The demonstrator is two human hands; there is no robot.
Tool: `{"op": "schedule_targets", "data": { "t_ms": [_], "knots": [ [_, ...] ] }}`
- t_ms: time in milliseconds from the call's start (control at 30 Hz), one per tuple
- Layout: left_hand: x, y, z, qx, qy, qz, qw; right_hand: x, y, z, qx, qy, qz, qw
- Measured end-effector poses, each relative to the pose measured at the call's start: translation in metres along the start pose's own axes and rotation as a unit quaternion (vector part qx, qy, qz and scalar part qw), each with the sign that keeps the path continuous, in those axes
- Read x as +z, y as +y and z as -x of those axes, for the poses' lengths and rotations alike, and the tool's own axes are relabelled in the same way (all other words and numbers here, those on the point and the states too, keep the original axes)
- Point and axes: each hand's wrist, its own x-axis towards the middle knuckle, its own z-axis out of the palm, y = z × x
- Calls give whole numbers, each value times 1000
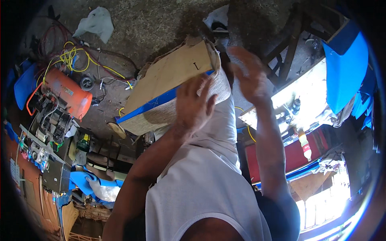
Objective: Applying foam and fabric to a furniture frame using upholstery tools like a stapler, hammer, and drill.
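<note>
An upholstered piece [173, 74] lies tilted across my lap. It has a bare wooden board on top, a bright blue strip along one edge and beige woven fabric down the side. My left hand [193, 106] rests against the fabric and the blue strip near its right end, fingers stretched and thumb apart. Raised just beyond the right end of the piece is my right hand [251, 78], slightly smeared by motion. Its fingers are spread, and I see nothing held in them. A small dark slot or mark shows on the board.
On the left stand an orange compressor tank [66, 94] and tangled yellow hose [74, 56]. At right, a brightly lit white tabletop [299, 100] holds a power tool [295, 106] and a bottle [304, 146]. Blue material [348, 68] hangs beside it. A white cloth [96, 24] lies on the floor.
</note>
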Motion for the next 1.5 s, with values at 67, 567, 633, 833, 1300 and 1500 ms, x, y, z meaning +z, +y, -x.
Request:
{"op": "schedule_targets", "data": {
  "t_ms": [67, 567, 633, 833, 1300, 1500],
  "knots": [
    [-4, -9, -1, -46, -16, -38, 998, 28, -8, -12, -39, -56, -3, 998],
    [37, 4, 50, 9, -36, -6, 999, 35, 26, -9, 283, -292, 106, 907],
    [42, 2, 56, 38, -12, 3, 999, 48, 44, -25, 237, -433, 288, 821],
    [41, 4, 48, 6, -21, 65, 998, 49, 124, 7, 87, -460, 35, 883],
    [35, -15, 22, 82, 18, 32, 996, 24, 25, -27, 178, 51, 4, 983],
    [28, -27, 5, 93, 26, 43, 994, 21, -1, -23, -101, -239, 100, 961]
  ]
}}
